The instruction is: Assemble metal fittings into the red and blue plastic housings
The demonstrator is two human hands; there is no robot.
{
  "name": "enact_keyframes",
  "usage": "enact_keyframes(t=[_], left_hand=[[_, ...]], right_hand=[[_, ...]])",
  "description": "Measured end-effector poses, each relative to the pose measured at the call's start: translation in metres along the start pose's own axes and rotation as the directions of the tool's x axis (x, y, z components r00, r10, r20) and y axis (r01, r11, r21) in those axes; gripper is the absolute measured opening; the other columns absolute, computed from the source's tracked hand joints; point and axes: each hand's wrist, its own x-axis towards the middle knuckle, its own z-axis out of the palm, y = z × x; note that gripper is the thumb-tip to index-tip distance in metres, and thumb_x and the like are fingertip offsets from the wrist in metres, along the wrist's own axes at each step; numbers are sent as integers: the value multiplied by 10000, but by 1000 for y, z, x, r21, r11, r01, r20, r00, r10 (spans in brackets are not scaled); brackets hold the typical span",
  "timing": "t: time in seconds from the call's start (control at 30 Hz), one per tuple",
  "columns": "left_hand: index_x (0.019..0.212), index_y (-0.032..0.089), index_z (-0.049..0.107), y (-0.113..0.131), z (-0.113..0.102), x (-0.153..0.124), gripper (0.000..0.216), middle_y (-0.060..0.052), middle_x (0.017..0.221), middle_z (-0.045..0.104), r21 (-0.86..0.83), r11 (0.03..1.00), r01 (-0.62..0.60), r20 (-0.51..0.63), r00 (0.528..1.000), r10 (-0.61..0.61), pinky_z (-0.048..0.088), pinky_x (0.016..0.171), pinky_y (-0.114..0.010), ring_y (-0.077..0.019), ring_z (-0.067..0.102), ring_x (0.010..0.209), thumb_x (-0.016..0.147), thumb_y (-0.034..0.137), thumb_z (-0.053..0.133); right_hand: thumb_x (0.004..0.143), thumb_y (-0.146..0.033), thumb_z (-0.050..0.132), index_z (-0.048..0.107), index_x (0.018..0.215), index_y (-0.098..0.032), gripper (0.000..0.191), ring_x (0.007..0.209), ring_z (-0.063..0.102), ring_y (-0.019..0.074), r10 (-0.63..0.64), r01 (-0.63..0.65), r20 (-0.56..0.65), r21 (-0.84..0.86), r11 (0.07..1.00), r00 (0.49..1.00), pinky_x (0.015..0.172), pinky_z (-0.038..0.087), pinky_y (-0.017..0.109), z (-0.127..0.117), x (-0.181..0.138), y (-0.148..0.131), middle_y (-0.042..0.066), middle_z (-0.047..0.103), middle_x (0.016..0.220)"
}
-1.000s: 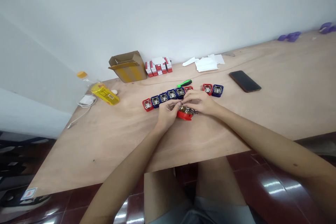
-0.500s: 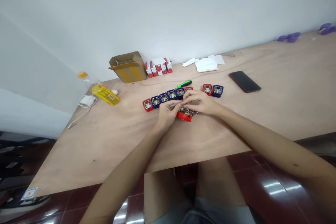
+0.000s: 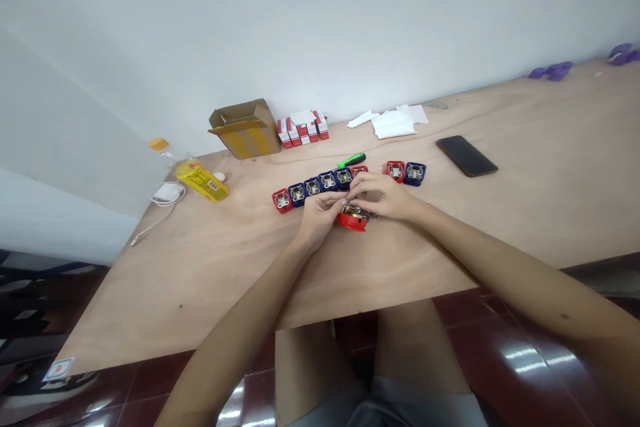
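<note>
My left hand point(image 3: 321, 215) and my right hand point(image 3: 379, 195) meet fingertip to fingertip, both pinched closed. Whatever small part sits between the fingertips is too tiny and too covered to name. Just below the fingers lies a red plastic piece point(image 3: 353, 222) with small metal parts point(image 3: 361, 212) in and beside it. Beyond my hands runs a row of red and blue square housings with metal fittings, among them a red one point(image 3: 283, 200) at the left end and a blue one point(image 3: 328, 181). A red housing point(image 3: 395, 171) and a blue housing point(image 3: 415, 173) stand to the right.
A green-and-black screwdriver point(image 3: 353, 160) lies behind the row. Farther back are a cardboard box point(image 3: 247, 133), small red-and-white boxes point(image 3: 303, 133) and white papers point(image 3: 394, 124). A yellow-labelled bottle point(image 3: 203, 180) and white charger point(image 3: 168, 193) lie left, a phone point(image 3: 467, 155) right.
The view shifts very slightly. Both hands stay pinched together in the same place above the red piece, with at most tiny finger movement.
</note>
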Motion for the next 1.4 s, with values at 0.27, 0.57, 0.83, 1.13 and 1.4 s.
enact_keyframes(t=[0.27, 0.57, 0.83, 1.13, 1.4], left_hand=[[1015, 137, 854, 1, -1, 0, 460, -152, 1074, 857, 14, 1000, 23, 2, 1000, -23, 631, 937, -422, -294, 820, 974, 746, 494, 962], [1017, 132, 835, 3, -1, -2, 433, -146, 1078, 852, 47, 997, 61, 10, 998, -62, 625, 924, -399, -269, 808, 957, 790, 489, 932], [996, 134, 830, 1, -1, -1, 428, -141, 1040, 851, 21, 997, 71, 8, 997, -71, 623, 928, -415, -278, 807, 958, 772, 479, 948], [1001, 133, 830, 2, -1, -1, 445, -137, 1034, 857, 9, 998, 65, 8, 998, -65, 620, 902, -388, -262, 806, 932, 768, 495, 943], [995, 133, 831, 1, -1, -1, 434, -134, 1031, 857, 0, 996, 84, -5, 996, -84, 620, 892, -379, -249, 804, 906, 758, 475, 955]], right_hand=[[1022, -199, 668, 811, 1069, -222, 152, 945, 701, 209, -55, 58, 39, -65, 996, 998, 844, 600, 374, -1, 0, 2, 77, 712, 1030], [1053, -186, 606, 810, 1141, -231, 227, 968, 693, 217, -72, 80, 93, -88, 993, 993, 848, 588, 378, 0, -3, 4, 85, 696, 1063], [1042, -239, 657, 789, 1065, -215, 136, 949, 695, 221, -19, 28, 94, -98, 995, 995, 847, 586, 383, -1, -1, 2, 84, 703, 1036], [1058, -201, 602, 815, 1147, -227, 232, 967, 683, 214, -57, 62, 89, -59, 996, 994, 862, 582, 378, 1, -3, 5, 84, 684, 1057], [1033, -252, 681, 785, 1036, -213, 111, 934, 692, 219, -23, 29, 64, -81, 996, 998, 838, 583, 377, 0, 0, 2, 79, 699, 1009]])
